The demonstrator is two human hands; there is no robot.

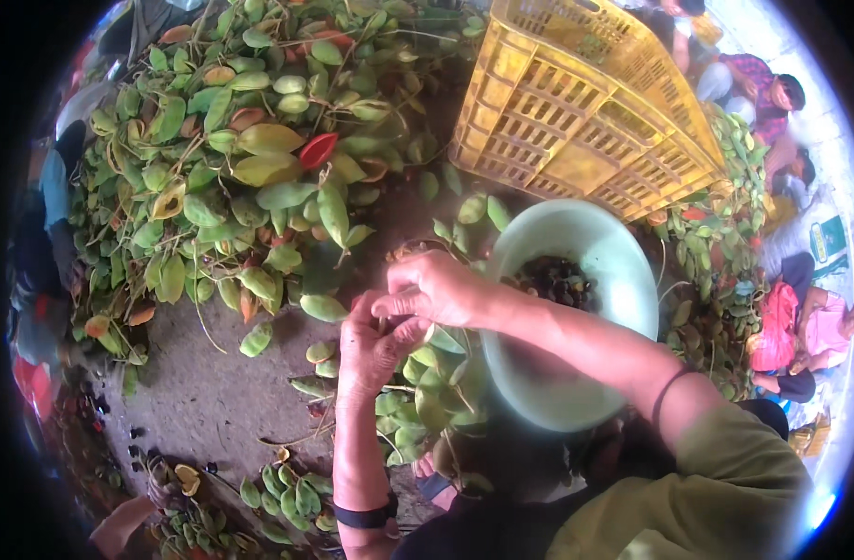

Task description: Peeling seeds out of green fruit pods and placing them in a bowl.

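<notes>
My left hand (375, 355) and my right hand (438, 289) meet in front of me, fingers curled and thumbs pressed close together. Both are closed, and what they pinch is mostly hidden by the fingers; a speck of red shows at the left fingertips. Beneath my right forearm stands a pale green plastic tub (637, 271) with dark seeds (559, 282) inside. Green pods (431, 397) lie on the ground below my hands. Past them rises a large heap of green pods (203, 210), where one red pod (319, 150) gapes apart.
A yellow slatted crate (576, 121) stands tilted behind the tub. More pods (725, 233) are piled at the right, with several people sitting beyond. At lower left a co-worker's arm (124, 525) reaches in near an opened pod (188, 479). Grey ground (198, 397) shows at left.
</notes>
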